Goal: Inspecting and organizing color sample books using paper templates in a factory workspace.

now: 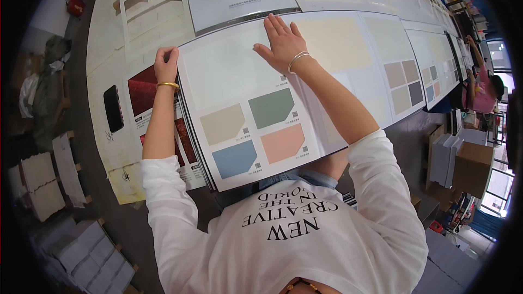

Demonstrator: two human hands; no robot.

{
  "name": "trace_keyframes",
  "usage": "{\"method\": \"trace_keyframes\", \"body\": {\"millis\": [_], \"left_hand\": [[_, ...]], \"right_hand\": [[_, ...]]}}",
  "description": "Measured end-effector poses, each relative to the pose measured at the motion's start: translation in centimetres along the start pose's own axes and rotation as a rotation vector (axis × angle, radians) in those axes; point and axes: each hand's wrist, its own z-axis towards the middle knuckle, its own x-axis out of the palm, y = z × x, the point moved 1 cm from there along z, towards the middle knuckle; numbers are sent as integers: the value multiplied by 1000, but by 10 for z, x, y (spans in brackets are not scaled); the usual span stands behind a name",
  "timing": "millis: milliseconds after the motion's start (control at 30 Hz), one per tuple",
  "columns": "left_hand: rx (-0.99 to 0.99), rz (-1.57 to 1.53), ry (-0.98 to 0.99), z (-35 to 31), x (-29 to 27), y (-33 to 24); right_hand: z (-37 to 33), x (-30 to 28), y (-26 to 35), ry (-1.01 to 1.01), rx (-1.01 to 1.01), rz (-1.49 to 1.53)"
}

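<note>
Left of the sample book (234, 76), a dark phone (113, 109) flat on the table (106, 152), probably placed so to leave the pages free. Next, a red printed sheet (141, 95), partly covered by the book. At its upper left corner, left hand (166, 62) curled, perhaps for steadying the edge; fingertips hidden, grip impossible to tell. On the book, open on the table, right hand (281, 43) spread, apart from the left, seemingly for flatness. Just right of it, a second book (434, 61), also open.
</note>
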Motion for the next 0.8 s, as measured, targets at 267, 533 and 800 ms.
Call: {"method": "trace_keyframes", "body": {"millis": [267, 533, 800], "left_hand": [[-40, -78, -42, 11, -2, 10], [-39, -168, 8, 17, 11, 12], [-14, -120, -26, 13, 1, 20]], "right_hand": [[7, 3, 19, -48, -20, -105], [27, 23, 160, 87, -242, 166], [32, 26, 107, 21, -273, 52]]}}
